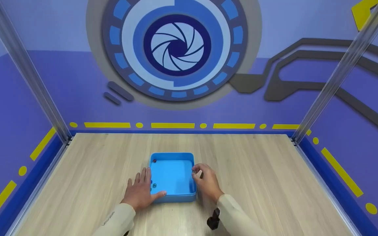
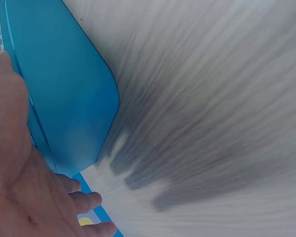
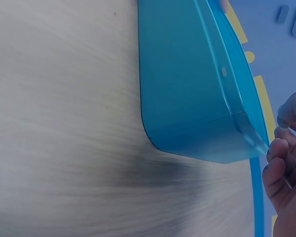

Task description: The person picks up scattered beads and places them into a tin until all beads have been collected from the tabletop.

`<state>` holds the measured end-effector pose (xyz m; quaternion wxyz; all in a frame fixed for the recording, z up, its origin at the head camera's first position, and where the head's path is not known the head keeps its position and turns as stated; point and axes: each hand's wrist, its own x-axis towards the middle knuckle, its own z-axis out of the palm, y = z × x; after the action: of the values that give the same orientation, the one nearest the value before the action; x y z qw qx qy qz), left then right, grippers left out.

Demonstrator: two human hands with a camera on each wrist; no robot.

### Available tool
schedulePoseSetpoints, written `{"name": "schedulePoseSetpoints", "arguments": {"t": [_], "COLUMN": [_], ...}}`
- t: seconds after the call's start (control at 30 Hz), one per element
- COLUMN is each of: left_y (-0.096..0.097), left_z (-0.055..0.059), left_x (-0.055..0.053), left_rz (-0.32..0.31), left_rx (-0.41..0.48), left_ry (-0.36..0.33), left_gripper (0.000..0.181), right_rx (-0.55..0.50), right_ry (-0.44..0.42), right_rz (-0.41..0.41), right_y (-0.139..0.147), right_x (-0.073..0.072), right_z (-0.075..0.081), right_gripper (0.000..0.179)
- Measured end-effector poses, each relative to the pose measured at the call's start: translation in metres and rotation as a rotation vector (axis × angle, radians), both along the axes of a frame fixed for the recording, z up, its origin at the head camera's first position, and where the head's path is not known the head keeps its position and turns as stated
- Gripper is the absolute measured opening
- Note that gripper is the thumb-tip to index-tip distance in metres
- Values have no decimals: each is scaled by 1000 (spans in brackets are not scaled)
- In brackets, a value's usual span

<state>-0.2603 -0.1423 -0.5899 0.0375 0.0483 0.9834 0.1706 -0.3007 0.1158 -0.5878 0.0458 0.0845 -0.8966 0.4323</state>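
A light-blue square box [image 1: 172,173] without a lid stands on the table. Small marbles lie in it along the left side: a reddish one [image 1: 154,161] near the back corner and greenish-blue ones [image 1: 154,186] nearer the front. My left hand [image 1: 139,193] rests against the left wall, fingers spread and straight, the thumb lying over the front rim. At the right rim, my right hand [image 1: 207,182] has thumb and fingertips drawn together, pinching what looks like a small dark marble [image 1: 194,171], mostly hidden. In the right wrist view its curled fingers [image 3: 276,170] show beside the box's rim.
The wood-grain table [image 1: 258,177] stretches away on both sides of the box. Blue and purple printed panels [image 1: 61,82] enclose it at the back and sides, with metal posts [image 1: 346,65] at the rear corners. A black strap piece [image 1: 213,219] hangs at the right sleeve.
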Motion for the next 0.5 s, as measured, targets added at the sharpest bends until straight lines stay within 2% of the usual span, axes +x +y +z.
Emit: {"name": "schedulePoseSetpoints", "arguments": {"t": [0.3, 0.5], "left_y": [1, 1], "left_z": [-3, -5], "left_x": [-2, -2], "left_rz": [12, 12], "left_rx": [-22, -40], "left_ry": [13, 29], "left_gripper": [113, 114], "right_rx": [-6, -17], "right_ry": [55, 0], "right_rz": [29, 37], "right_y": [-4, -7], "right_x": [-1, 0], "right_z": [-4, -2], "right_gripper": [12, 12]}}
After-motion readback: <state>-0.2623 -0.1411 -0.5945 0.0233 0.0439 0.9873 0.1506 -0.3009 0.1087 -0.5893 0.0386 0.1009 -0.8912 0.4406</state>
